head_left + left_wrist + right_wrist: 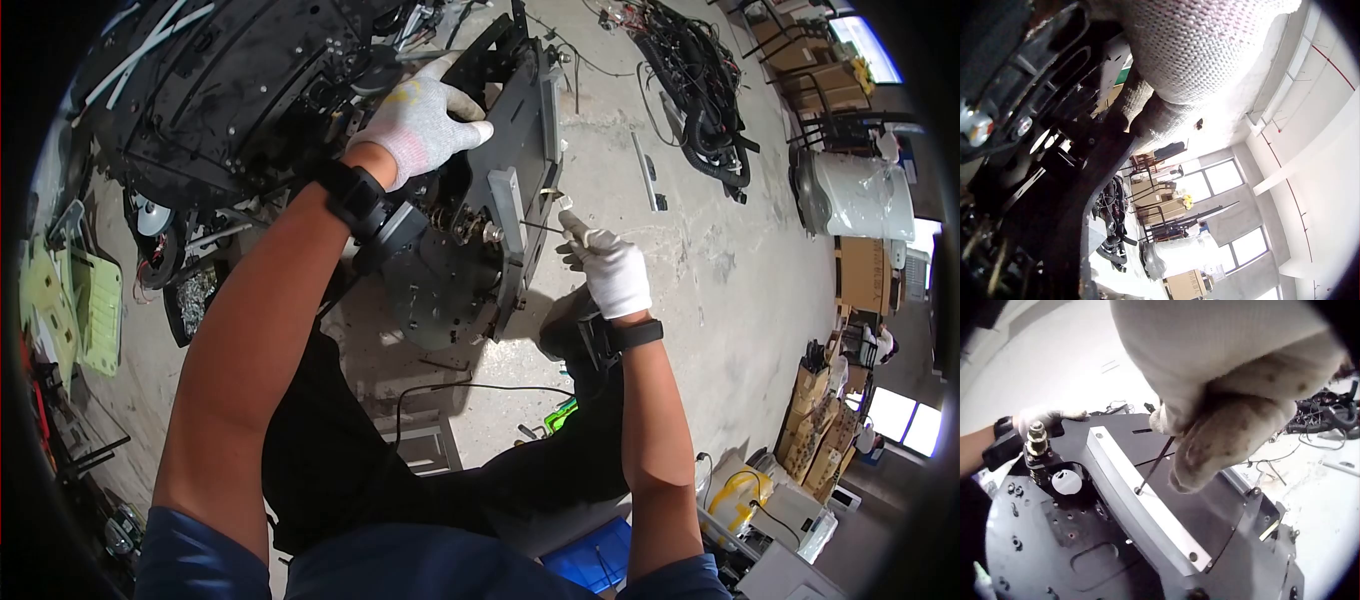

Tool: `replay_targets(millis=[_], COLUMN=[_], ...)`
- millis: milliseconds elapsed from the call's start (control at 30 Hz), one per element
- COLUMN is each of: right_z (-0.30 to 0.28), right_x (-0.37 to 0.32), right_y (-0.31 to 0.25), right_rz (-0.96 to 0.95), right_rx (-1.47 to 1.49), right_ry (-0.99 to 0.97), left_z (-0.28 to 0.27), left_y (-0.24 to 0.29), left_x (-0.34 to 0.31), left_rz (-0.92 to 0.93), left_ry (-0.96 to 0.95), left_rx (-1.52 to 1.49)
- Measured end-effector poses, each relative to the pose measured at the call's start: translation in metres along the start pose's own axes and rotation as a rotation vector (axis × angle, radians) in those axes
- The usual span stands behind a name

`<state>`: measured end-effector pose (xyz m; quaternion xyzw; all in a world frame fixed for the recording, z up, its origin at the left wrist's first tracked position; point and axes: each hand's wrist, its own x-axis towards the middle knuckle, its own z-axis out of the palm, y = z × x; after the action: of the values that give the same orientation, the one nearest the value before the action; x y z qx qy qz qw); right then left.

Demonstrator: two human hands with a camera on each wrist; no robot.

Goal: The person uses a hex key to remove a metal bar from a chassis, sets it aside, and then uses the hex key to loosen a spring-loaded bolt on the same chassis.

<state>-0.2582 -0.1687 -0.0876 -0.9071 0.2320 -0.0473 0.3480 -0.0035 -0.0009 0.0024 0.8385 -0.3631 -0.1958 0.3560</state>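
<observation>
My gloved right hand (610,272) pinches a thin dark rod-like tool (1159,464); in the right wrist view its tip sits in the middle hole of a silver metal bar (1147,503). That bar lies on a black metal plate assembly (1094,550), which stands tilted on the floor in the head view. My gloved left hand (425,120) holds the upper edge of the assembly, fingers bent over it; in the left wrist view the glove (1191,56) covers part of the dark frame. A threaded bolt with a spring (1037,440) stands beside the bar.
A large black panel (230,90) with loose parts lies to the left. Black cable bundles (700,100) are on the floor at the upper right. Green plastic pieces (98,310) stand at the far left, and cardboard boxes (865,275) at the right. A cable (480,386) crosses the floor near my legs.
</observation>
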Motion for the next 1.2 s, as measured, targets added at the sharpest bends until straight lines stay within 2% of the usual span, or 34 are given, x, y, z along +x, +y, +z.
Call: replay_targets(millis=[33, 100, 133, 200, 233, 267, 300, 333, 367, 433, 467, 533, 667, 733, 867, 933, 967, 1033, 1100, 1200], right_z=[0.0, -0.003, -0.009, -0.016, -0.013, -0.007, -0.007, -0.007, -0.005, -0.004, -0.006, -0.016, -0.012, -0.013, -0.008, -0.002, -0.003, -0.012, -0.016, -0.014], right_x=[-0.001, -0.002, 0.0, 0.002, 0.001, 0.0, 0.003, 0.0, -0.001, 0.001, -0.001, 0.003, 0.003, 0.003, -0.001, -0.005, -0.005, -0.003, 0.0, 0.001], right_y=[-0.007, -0.034, -0.046, -0.062, -0.039, 0.004, 0.009, 0.014, 0.018, 0.01, 0.006, -0.045, -0.032, -0.043, -0.026, -0.016, -0.011, -0.02, -0.037, -0.045], right_rz=[0.0, 0.372, 0.371, 0.55, 0.551, 0.346, 0.143, 0.314, 0.313, -0.051, -0.051, 0.608, 0.516, 0.506, 0.49, 0.347, 0.347, 0.007, -0.013, -0.022], right_rx=[0.0, 0.708, 0.708, 1.037, 1.037, 0.968, 0.893, 1.297, 1.297, -0.003, -0.003, 1.349, 1.331, 1.085, 0.903, 0.446, 0.447, -0.25, -0.338, -0.463], right_ry=[0.001, -0.035, -0.036, -0.064, -0.065, -0.105, -0.143, -0.132, -0.132, -0.009, -0.01, -0.064, -0.134, -0.068, -0.094, -0.067, -0.068, 0.029, 0.072, 0.138], left_z=[0.0, 0.001, 0.001, 0.001, 0.002, 0.002, 0.002, 0.001, 0.0, 0.003, 0.004, 0.002, 0.002, 0.002, 0.0, 0.0, 0.001, -0.001, 0.0, 0.003], left_y=[-0.001, -0.003, -0.004, -0.007, -0.008, -0.009, -0.008, -0.005, -0.004, -0.007, -0.009, -0.007, -0.008, -0.007, -0.004, -0.006, -0.007, -0.006, -0.006, -0.008], left_x=[0.0, 0.001, 0.002, 0.003, 0.005, 0.006, 0.005, 0.002, 0.001, 0.003, 0.003, 0.002, 0.003, 0.002, 0.003, 0.005, 0.005, 0.005, 0.005, 0.004], left_rz=[0.006, 0.011, 0.042, 0.071, 0.05, 0.029, 0.029, 0.034, 0.039, 0.056, 0.072, 0.053, 0.077, 0.077, 0.034, 0.034, 0.036, 0.021, 0.007, 0.072], left_ry=[0.002, 0.004, 0.014, 0.023, 0.001, -0.021, -0.02, -0.007, 0.007, 0.022, 0.038, 0.023, 0.022, 0.028, -0.018, -0.02, -0.022, -0.045, -0.067, 0.032], left_rx=[0.004, 0.008, 0.012, 0.015, 0.003, -0.009, -0.009, 0.009, 0.027, 0.024, 0.02, 0.01, 0.015, 0.02, -0.006, 0.004, 0.014, 0.003, -0.009, 0.056])
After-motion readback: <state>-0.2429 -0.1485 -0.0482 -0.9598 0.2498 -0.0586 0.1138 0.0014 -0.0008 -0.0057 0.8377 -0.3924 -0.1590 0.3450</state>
